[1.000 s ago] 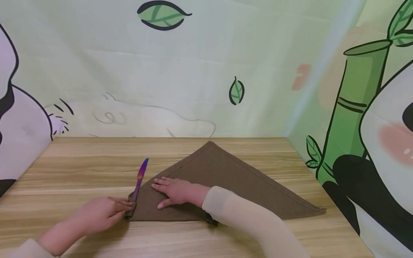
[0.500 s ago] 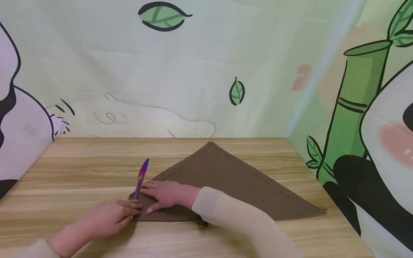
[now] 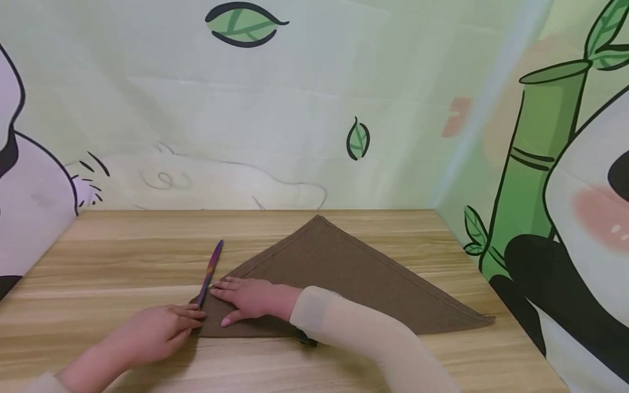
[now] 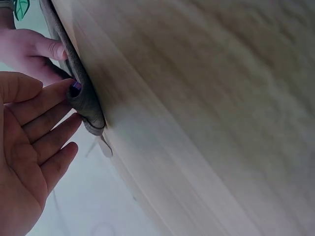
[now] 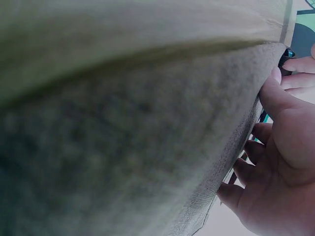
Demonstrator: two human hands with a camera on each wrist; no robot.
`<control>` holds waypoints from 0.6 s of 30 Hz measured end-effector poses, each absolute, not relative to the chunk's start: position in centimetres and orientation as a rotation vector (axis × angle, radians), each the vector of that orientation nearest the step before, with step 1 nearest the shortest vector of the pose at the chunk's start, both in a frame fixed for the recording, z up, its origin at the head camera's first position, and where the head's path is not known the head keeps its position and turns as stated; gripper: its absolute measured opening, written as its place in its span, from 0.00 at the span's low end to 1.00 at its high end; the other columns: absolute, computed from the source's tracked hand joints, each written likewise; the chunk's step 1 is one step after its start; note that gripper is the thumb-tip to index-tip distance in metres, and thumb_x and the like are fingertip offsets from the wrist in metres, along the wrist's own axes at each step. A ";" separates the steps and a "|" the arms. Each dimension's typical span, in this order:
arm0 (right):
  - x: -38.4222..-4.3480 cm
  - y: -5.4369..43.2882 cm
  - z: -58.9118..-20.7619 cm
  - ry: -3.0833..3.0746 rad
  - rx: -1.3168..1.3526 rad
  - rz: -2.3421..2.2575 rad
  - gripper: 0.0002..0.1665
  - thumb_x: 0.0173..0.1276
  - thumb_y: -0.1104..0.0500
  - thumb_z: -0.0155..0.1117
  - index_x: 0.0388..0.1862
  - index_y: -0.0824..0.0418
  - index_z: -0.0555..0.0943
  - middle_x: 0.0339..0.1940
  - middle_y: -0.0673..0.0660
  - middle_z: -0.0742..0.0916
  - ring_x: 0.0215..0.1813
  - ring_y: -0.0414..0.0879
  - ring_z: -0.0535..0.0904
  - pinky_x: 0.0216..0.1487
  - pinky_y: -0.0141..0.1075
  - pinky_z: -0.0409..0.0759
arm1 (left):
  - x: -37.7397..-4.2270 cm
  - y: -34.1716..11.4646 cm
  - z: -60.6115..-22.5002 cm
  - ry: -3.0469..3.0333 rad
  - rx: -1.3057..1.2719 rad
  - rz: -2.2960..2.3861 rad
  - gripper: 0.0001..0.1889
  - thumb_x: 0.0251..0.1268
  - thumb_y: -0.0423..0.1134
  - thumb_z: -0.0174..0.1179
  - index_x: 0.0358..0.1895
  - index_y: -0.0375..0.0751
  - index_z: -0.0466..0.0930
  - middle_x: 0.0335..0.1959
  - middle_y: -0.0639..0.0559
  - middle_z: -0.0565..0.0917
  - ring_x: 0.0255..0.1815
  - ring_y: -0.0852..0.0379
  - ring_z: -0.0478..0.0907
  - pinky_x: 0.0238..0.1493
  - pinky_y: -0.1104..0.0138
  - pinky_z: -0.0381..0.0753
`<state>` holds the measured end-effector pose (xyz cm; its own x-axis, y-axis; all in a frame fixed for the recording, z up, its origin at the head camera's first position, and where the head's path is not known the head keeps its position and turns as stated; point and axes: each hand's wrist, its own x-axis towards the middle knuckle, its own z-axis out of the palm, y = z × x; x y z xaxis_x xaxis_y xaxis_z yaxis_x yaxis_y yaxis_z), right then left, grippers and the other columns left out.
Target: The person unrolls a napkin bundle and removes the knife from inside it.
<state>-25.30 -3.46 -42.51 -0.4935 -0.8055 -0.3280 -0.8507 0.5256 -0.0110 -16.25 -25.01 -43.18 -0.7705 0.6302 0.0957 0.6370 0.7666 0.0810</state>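
Observation:
A brown cloth napkin [image 3: 334, 273], folded into a triangle, lies on the table with its left corner rolled up. Out of that roll [image 4: 86, 105] sticks a rainbow-coloured table knife [image 3: 211, 270], its blade pointing away and seen nearly edge-on; its lower part is hidden in the cloth. My left hand [image 3: 152, 333] touches the roll from the left with fairly straight fingertips. Just right of the roll, my right hand [image 3: 253, 299] rests on the cloth with its fingers spread. Fingers of both hands meet the cloth in the right wrist view, where the napkin [image 5: 123, 137] looks blurred.
The wooden table [image 3: 123, 245] extends around the napkin. Behind it hangs a pale backdrop [image 3: 275, 109] with printed leaves, bamboo and pandas. A small black device [image 3: 307, 341] shows beneath the right wrist.
My right hand has slid left, closer to the roll. My left hand moved right, then back left a little. The knife has turned from showing its flat side to nearly edge-on.

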 end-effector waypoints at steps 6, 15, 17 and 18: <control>-25.3 -3.5 -42.4 2.477 -1.379 0.221 0.45 0.78 0.35 0.52 0.85 0.49 0.53 0.87 0.48 0.57 0.88 0.42 0.49 0.85 0.27 0.52 | -16.0 -25.7 -42.9 -2.912 -0.990 -0.184 0.11 0.68 0.37 0.61 0.47 0.43 0.91 0.54 0.50 0.90 0.55 0.45 0.88 0.53 0.50 0.87; -25.4 -3.5 -42.8 2.472 -1.375 0.203 0.45 0.78 0.35 0.53 0.85 0.50 0.53 0.87 0.49 0.58 0.88 0.44 0.49 0.85 0.29 0.53 | -15.8 -27.0 -43.0 -2.925 -0.919 -0.176 0.10 0.67 0.37 0.61 0.44 0.44 0.92 0.52 0.50 0.91 0.52 0.47 0.89 0.50 0.52 0.89; -25.5 -3.6 -42.9 2.474 -1.370 0.194 0.45 0.78 0.35 0.53 0.85 0.49 0.53 0.87 0.48 0.57 0.88 0.44 0.49 0.85 0.29 0.52 | -15.7 -27.3 -43.2 -2.928 -0.904 -0.180 0.10 0.67 0.37 0.61 0.44 0.44 0.92 0.52 0.49 0.91 0.51 0.47 0.89 0.49 0.52 0.89; -25.5 -3.6 -42.9 2.476 -1.370 0.196 0.45 0.78 0.35 0.53 0.85 0.49 0.53 0.87 0.48 0.57 0.88 0.44 0.49 0.85 0.29 0.52 | -15.7 -27.4 -43.2 -2.930 -0.897 -0.178 0.10 0.67 0.37 0.61 0.44 0.44 0.92 0.52 0.49 0.91 0.51 0.47 0.89 0.49 0.52 0.89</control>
<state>-25.50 -3.57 -42.93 -0.4980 -0.8031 -0.3272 -0.8445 0.5348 -0.0271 -15.71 -27.43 -43.22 -0.8268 0.5530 0.1032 0.5614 0.8227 0.0894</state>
